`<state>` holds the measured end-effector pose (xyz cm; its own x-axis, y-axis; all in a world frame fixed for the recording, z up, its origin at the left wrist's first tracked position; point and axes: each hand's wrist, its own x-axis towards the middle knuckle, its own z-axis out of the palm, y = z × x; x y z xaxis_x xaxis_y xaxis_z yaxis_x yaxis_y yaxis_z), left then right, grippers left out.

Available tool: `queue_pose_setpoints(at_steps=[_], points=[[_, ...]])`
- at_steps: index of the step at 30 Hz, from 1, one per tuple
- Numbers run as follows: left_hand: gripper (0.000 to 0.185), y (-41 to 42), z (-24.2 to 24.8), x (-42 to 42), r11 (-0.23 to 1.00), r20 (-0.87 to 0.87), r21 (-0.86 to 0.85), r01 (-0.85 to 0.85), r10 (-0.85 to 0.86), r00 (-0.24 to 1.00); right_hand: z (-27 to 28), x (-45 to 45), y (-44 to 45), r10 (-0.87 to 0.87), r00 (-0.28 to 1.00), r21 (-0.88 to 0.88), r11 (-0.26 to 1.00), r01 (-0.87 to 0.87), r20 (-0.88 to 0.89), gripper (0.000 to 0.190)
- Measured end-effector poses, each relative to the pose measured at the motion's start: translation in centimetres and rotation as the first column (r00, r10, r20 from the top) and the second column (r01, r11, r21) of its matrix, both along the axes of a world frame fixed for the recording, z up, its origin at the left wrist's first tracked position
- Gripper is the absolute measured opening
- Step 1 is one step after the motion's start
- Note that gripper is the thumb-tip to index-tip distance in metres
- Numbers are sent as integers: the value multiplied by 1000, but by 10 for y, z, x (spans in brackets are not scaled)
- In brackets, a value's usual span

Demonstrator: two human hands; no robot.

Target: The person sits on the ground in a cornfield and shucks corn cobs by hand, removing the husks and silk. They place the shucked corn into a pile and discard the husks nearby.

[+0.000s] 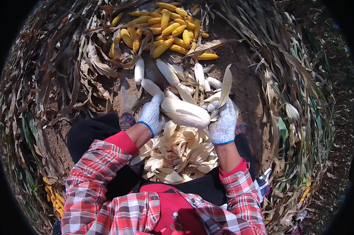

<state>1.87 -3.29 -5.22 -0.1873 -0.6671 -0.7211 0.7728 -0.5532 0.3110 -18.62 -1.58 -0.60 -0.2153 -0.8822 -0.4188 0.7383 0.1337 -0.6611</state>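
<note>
Between my two gloved hands is a large ear of corn in pale husk [186, 114], lying nearly crosswise. My left hand [152, 114], in a white knit glove with a blue cuff edge, grips its left end; part of the thumb and fingers is hidden. At the ear's right end, my right hand [224, 123], in a matching glove, has its fingers closed on a peeled-back husk leaf [225, 85] that stands up from them. No kernels show on this ear. Just beyond my hands lie several unpeeled ears [167, 72] in pale husks.
Bare yellow corn cobs [171, 29] are heaped on the soil ahead. Loose husks [183, 152] pile up between my legs. Dry corn stalks [86, 58] lie along the left, and more stalks [285, 73] along the right. Other yellow cobs [55, 198] lie at lower left.
</note>
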Motion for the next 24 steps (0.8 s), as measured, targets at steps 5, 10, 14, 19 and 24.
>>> queue_pose_setpoints(at_steps=[5,10,14,19,24], points=[[35,0,3,-8,997,-62,35,-69,71,996,3,-7,-6,-122,992,153,981,120,3,17],[23,3,8,-8,1000,-30,-5,-30,30,999,-35,-21,-3,-35,954,272,961,-49,296,19],[19,-1,-5,7,998,60,-60,26,-23,998,-28,-7,-1,91,988,213,970,-117,127,20],[24,5,-20,24,628,828,-437,643,2,561,-27,-4,-1,128,975,228,959,-169,182,13],[21,-6,-60,29,813,608,-493,309,67,791,-32,1,6,210,919,238,925,-297,334,10]])
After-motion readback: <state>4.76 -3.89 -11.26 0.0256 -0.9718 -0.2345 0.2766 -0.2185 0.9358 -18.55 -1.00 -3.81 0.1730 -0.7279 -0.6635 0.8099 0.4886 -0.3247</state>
